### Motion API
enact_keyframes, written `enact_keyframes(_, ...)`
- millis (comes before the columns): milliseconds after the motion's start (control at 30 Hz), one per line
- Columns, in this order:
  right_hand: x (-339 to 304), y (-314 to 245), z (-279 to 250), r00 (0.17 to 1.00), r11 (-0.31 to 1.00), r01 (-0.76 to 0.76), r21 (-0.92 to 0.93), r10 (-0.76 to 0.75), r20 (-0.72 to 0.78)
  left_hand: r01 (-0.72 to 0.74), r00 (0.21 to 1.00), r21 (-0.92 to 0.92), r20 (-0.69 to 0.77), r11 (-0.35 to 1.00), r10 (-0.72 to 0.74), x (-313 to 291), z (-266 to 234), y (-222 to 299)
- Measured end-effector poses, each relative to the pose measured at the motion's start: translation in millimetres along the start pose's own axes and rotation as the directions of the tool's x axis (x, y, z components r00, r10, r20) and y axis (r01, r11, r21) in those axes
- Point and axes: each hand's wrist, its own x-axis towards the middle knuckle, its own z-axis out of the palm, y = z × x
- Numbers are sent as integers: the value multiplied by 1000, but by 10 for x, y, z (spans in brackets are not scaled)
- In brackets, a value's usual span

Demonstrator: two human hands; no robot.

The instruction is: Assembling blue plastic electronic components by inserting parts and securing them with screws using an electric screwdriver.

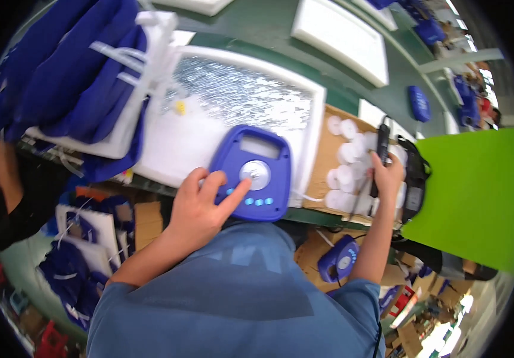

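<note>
My left hand [200, 206] rests at the near left edge of a blue plastic housing [220, 154]. Its index finger stretches out to a round whitish disc [256, 175] set in the housing's middle, while the other fingers are partly bent. A rectangular opening lies above the disc, and several light-blue buttons sit below it. To the right, my right hand [389, 174] is closed round a slender black electric screwdriver [383, 143], held above a cardboard box of white round parts [346, 153]. Its lower end is blurred.
Beneath the housing lies a white foam tray [176, 134] with a shiny silvery sheet [245, 89]. Blue parts [72, 77] are stacked at the left, near another person's arm [7, 173]. A bright green panel [472, 197] stands at the right. Another blue unit [339, 259] sits below the table edge.
</note>
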Motion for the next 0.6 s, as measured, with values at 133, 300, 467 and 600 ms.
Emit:
enact_keyframes(133, -113, 0, -53, 993, 981, 21, -191, -44, -114, -106, 992, -41, -80, 994, 102, -68, 78, -97)
enact_keyframes(300, -221, -145, 65, 985, 937, 67, -343, -118, -129, -103, 982, -12, -158, 995, 100, -192, 130, -59)
enact_keyframes(467, -843, -384, 169, 874, 824, 126, -552, -355, -331, -123, 980, 2, -157, 992, 121, -215, 130, -99)
enact_keyframes(600, -917, -102, 275, 866, 896, 277, -347, -389, -315, -130, 981, -33, -150, 991, 124, -208, 116, -119)
